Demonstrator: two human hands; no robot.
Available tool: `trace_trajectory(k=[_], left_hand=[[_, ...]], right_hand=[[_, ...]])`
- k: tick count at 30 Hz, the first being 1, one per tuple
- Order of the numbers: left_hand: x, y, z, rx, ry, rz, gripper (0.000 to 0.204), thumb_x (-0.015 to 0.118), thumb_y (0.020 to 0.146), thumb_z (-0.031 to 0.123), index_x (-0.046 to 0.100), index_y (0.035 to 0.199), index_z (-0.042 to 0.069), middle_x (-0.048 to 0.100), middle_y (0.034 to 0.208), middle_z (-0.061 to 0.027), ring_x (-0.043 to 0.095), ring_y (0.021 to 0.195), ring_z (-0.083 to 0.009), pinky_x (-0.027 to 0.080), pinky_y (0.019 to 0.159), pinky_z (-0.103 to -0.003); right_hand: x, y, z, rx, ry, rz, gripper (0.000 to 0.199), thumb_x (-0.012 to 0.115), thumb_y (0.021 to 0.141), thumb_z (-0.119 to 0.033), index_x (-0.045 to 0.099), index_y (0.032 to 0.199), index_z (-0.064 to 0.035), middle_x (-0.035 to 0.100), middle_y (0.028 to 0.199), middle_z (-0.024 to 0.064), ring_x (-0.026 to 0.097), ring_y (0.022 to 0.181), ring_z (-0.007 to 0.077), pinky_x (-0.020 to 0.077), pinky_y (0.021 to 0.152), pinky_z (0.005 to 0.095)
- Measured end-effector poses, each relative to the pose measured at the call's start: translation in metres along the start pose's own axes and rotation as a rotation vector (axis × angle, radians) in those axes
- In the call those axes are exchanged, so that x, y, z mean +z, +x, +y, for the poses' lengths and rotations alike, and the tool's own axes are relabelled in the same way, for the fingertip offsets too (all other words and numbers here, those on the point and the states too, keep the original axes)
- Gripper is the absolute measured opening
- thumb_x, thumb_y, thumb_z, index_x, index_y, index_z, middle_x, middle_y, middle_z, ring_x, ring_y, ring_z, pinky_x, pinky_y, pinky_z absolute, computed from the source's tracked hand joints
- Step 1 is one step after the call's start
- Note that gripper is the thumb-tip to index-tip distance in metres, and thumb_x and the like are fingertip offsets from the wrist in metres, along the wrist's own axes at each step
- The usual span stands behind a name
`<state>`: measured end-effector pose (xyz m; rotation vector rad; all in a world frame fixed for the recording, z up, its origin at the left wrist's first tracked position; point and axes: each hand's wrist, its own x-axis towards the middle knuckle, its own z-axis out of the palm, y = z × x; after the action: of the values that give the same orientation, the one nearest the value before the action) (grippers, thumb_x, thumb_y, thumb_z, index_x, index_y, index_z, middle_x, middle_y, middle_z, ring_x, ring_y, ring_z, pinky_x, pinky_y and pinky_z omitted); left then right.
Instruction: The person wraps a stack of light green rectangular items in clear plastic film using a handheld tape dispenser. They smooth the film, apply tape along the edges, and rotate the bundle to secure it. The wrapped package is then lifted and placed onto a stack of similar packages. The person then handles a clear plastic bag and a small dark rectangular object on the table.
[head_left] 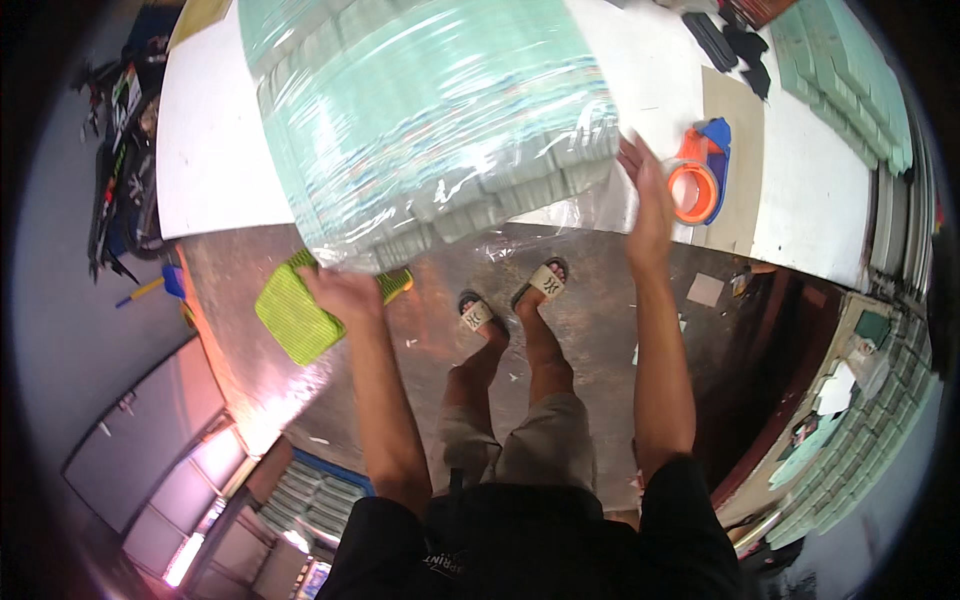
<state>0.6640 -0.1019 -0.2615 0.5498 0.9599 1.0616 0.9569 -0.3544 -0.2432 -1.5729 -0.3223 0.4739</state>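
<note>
A large bundle of stacked pale green sheets or packs (430,110), wrapped in shiny clear plastic film, lies slanted across the white table (220,150). Its near side juts past the table's front edge. My left hand (345,295) grips the bundle's near left corner, its fingers partly hidden and slightly blurred. At the near right corner my right hand (648,190) holds the bundle's side, fingers bent against the film. Loose clear film hangs by the right corner. Just right of my right hand lies an orange and blue tape dispenser (695,180).
Below the left hand stands a green woven-top stool or basket (298,310). More pale green stacks (840,80) sit at the table's far right, near black items (730,45). A bicycle (125,170) leans at left. Stacks (860,430) fill a lower shelf at right.
</note>
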Motion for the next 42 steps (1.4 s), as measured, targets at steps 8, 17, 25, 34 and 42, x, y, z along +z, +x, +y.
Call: trace_trajectory(k=[8, 17, 25, 34, 42], left_hand=[[-0.038, -0.076, -0.146, -0.474, 0.175, -0.232, 0.06, 0.062, 0.102, 0.04, 0.047, 0.146, 0.002, 0.057, 0.14, -0.0147, 0.059, 0.122, -0.0265, 0.046, 0.104, -0.046], [-0.027, -0.125, -0.09, -0.379, 0.458, -0.269, 0.031, 0.06, 0.105, 0.023, 0.068, 0.109, -0.006, 0.075, 0.087, -0.014, 0.07, 0.073, -0.015, 0.053, 0.069, -0.028], [0.0, -0.146, -0.063, -0.229, 0.828, -0.186, 0.028, 0.062, 0.103, 0.021, 0.065, 0.111, -0.006, 0.075, 0.086, -0.0148, 0.072, 0.069, -0.0164, 0.054, 0.062, -0.03], [0.015, -0.154, -0.031, -0.872, 0.089, -0.051, 0.047, 0.07, 0.098, 0.032, 0.056, 0.128, -0.001, 0.072, 0.107, -0.0094, 0.069, 0.089, -0.0174, 0.058, 0.079, -0.031], [0.037, -0.146, -0.014, -0.585, 0.518, 0.071, 0.02, 0.065, 0.101, 0.02, 0.069, 0.097, 0.001, 0.07, 0.077, -0.0064, 0.064, 0.06, -0.0131, 0.056, 0.058, -0.027]], right_hand=[[0.012, -0.086, 0.054, 0.75, 0.446, 0.119, 0.043, 0.055, 0.106, -0.042, 0.064, 0.111, -0.0003, 0.068, 0.093, 0.0104, 0.063, 0.079, 0.0184, 0.0493, 0.072, 0.0313], [0.027, -0.106, 0.061, 0.345, -0.027, -0.002, 0.043, 0.061, 0.103, -0.037, 0.063, 0.073, -0.0076, 0.06, 0.061, -0.0001, 0.052, 0.053, 0.0081, 0.0385, 0.05, 0.024], [0.021, -0.105, 0.042, 0.392, -0.372, 0.028, 0.041, 0.058, 0.105, -0.036, 0.062, 0.077, -0.0066, 0.06, 0.063, 0.0004, 0.05, 0.049, 0.0092, 0.0384, 0.045, 0.0268], [-0.003, -0.106, 0.022, 0.527, -0.221, -0.112, 0.039, 0.059, 0.104, -0.035, 0.061, 0.076, -0.0069, 0.058, 0.061, 0.0003, 0.051, 0.049, 0.0091, 0.0374, 0.045, 0.0259], [0.015, -0.063, -0.048, 0.621, -0.268, -0.236, 0.041, 0.059, 0.103, -0.033, 0.063, 0.075, -0.0038, 0.058, 0.06, 0.002, 0.052, 0.051, 0.0101, 0.0403, 0.048, 0.0276]])
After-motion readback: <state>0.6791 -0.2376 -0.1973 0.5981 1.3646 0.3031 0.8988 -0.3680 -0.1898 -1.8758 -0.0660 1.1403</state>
